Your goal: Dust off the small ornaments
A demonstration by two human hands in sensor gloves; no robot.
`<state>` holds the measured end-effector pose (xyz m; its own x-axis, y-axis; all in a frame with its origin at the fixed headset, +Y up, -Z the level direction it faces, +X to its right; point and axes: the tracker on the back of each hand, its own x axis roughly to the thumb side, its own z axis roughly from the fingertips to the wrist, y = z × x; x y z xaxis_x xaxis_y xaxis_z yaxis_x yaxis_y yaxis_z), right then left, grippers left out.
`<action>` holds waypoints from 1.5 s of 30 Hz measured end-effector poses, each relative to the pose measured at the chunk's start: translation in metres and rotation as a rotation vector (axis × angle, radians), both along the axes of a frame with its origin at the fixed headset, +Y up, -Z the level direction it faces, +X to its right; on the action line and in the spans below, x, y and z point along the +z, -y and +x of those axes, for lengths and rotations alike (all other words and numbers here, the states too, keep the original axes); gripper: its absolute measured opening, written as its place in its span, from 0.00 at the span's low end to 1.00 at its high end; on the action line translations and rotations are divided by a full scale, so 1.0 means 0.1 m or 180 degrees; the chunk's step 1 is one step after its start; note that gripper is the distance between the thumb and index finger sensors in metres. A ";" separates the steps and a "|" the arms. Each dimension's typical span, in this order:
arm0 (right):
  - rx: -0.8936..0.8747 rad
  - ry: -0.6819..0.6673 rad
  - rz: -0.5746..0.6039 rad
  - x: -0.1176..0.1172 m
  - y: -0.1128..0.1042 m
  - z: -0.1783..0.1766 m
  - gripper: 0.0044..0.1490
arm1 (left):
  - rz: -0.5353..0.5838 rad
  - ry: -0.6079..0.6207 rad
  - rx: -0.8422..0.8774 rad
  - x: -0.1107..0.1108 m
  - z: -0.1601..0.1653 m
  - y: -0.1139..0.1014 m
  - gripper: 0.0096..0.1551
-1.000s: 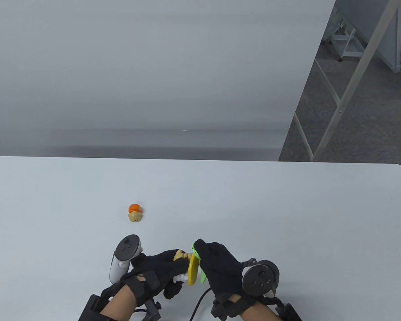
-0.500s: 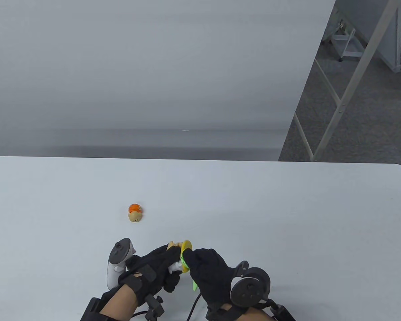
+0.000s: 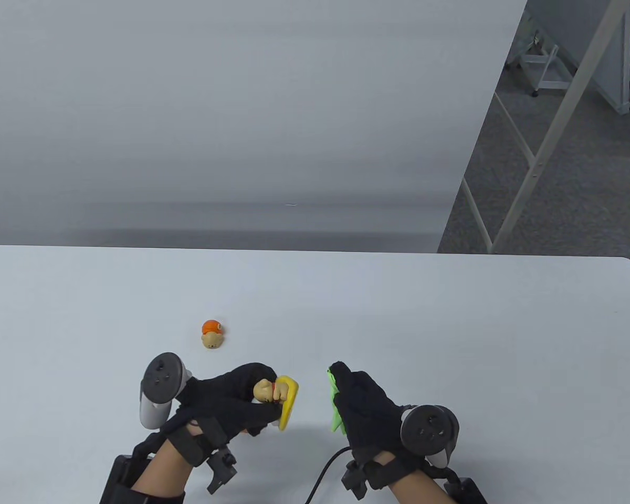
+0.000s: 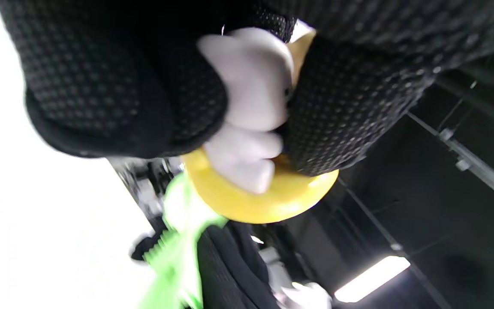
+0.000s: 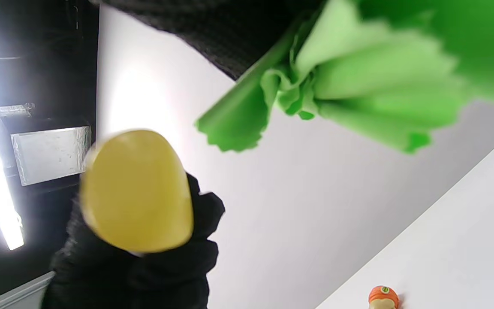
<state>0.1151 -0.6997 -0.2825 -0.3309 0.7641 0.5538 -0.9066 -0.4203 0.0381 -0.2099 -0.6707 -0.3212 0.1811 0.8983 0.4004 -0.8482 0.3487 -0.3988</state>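
Table view: left hand (image 3: 231, 404) grasped figurine on yellow base (image 3: 281, 399) above desk's (image 3: 451, 325) near edge; right hand (image 3: 365, 407) clutched green cloth (image 3: 335, 401), just apart. Second ornament (image 3: 212, 334) lay left of centre.

Left wrist view: fingers (image 4: 350, 103) clenched on white body (image 4: 251, 107); grip best kept firm.

Right wrist view: cloth (image 5: 358, 86) bunched; wipe base's (image 5: 137, 191) underside lightly.

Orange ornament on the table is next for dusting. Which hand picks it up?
Left, probably. The orange ornament lies nearer the left hand, though that hand holds the yellow-based figurine and must set it down. The right hand grips the green cloth.
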 end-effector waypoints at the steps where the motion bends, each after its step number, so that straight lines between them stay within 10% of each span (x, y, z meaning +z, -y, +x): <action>1: 0.0004 0.0008 -0.0006 0.00 0.00 0.03 0.29 | 0.0079 -0.0130 -0.0246 -0.03 -0.05 -0.05 0.41; 13: 0.0125 -0.0071 0.0008 0.03 -0.05 0.10 0.29 | 0.0620 -0.0800 -0.2653 -0.48 -0.28 0.18 0.40; 33: 0.0182 -0.0072 -0.0159 0.00 0.03 0.11 0.29 | 0.0349 -0.0699 -0.3590 -0.71 -0.44 0.95 0.39; 45: 0.0159 -0.0044 -0.0209 0.00 0.03 0.15 0.29 | 0.0322 -0.0641 -0.3485 -0.74 -0.56 0.45 0.46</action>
